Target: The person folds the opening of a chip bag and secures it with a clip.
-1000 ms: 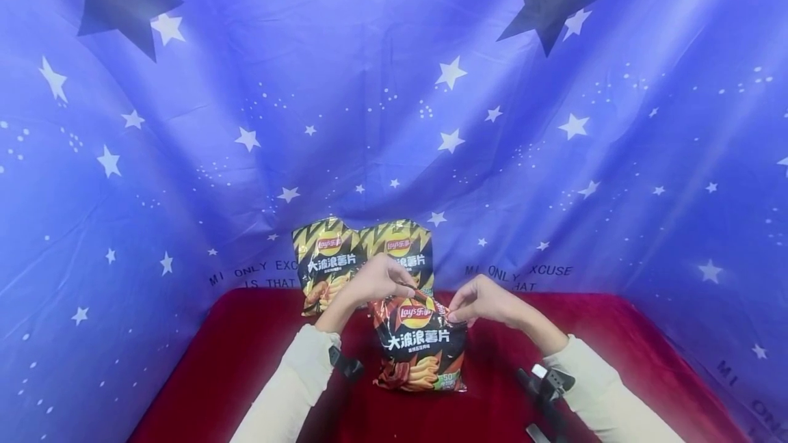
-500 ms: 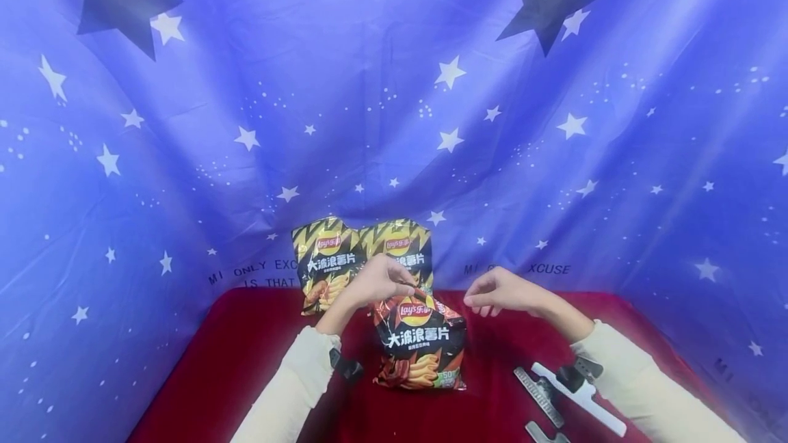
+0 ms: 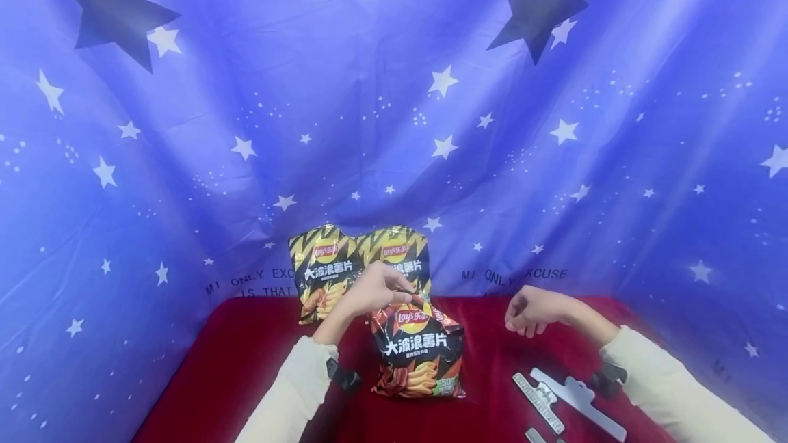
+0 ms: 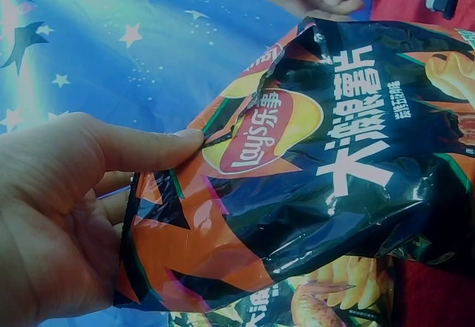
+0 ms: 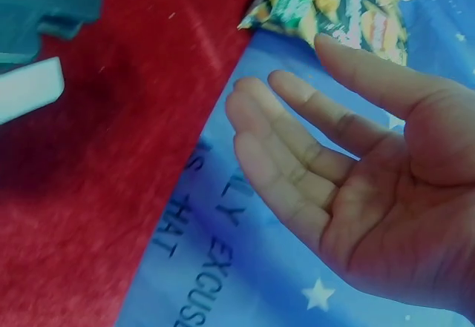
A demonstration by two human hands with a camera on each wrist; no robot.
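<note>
My left hand (image 3: 374, 287) pinches the folded-over top corner of a red and black Lay's chip bag (image 3: 418, 361), which stands on the red cloth. In the left wrist view, thumb and fingers grip the orange end of the chip bag (image 4: 356, 119), and the top fold runs slantwise beside the logo. My right hand (image 3: 540, 310) is off to the right of the bag, over the cloth, holding nothing. Its fingers are loosely bent, palm showing in the right wrist view. Nearest below it lie a long silver clip (image 3: 581, 403) and a shorter grey clip (image 3: 537, 398).
Two yellow and black chip bags (image 3: 326, 271) stand side by side at the back, the right one partly behind my left hand. Part of another clip (image 3: 540, 436) shows at the bottom edge. Beyond the red cloth-covered table (image 3: 246, 354) hangs a blue star-patterned curtain (image 3: 369, 87).
My right hand has let go of the bag's right top corner and moved right, toward the clips, which its arm uncovers. The left hand keeps its pinch on the fold.
</note>
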